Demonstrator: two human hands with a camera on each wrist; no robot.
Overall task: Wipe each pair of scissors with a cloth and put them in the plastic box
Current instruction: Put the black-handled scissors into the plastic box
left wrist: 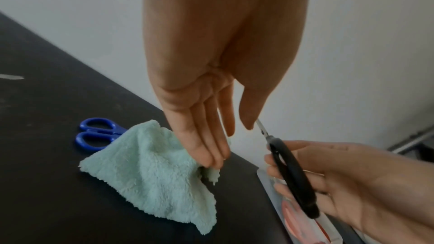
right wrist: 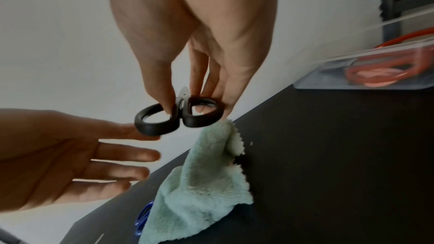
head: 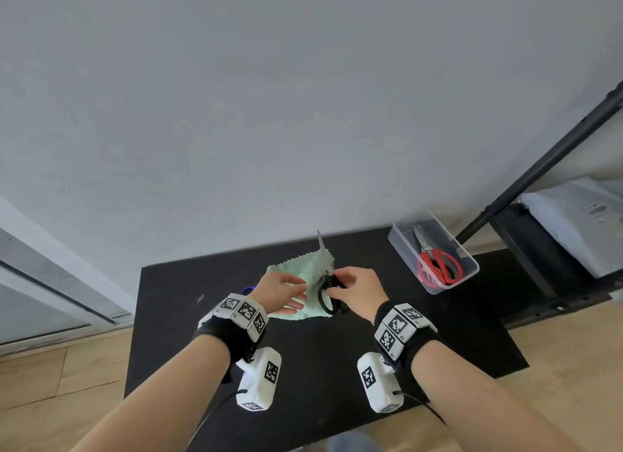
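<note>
My right hand (head: 337,285) pinches the handles of the black scissors (head: 328,298), whose blade points up and away over the mint-green cloth (head: 303,276). In the right wrist view, thumb and fingers of that hand (right wrist: 195,107) hold the black scissors (right wrist: 178,116) at the handle loops. My left hand (left wrist: 230,136) is flat with straight fingers, its fingertips (left wrist: 211,160) touching a raised fold of the cloth (left wrist: 152,164). Blue scissors (left wrist: 94,134) lie half under the cloth's left edge. The clear plastic box (head: 401,246) at the right holds red scissors (head: 438,266).
Everything sits on a black mat (head: 303,367) on a wooden floor (head: 50,377), against a pale wall. A black metal rack (head: 526,178) with a white package (head: 580,222) stands just right of the box.
</note>
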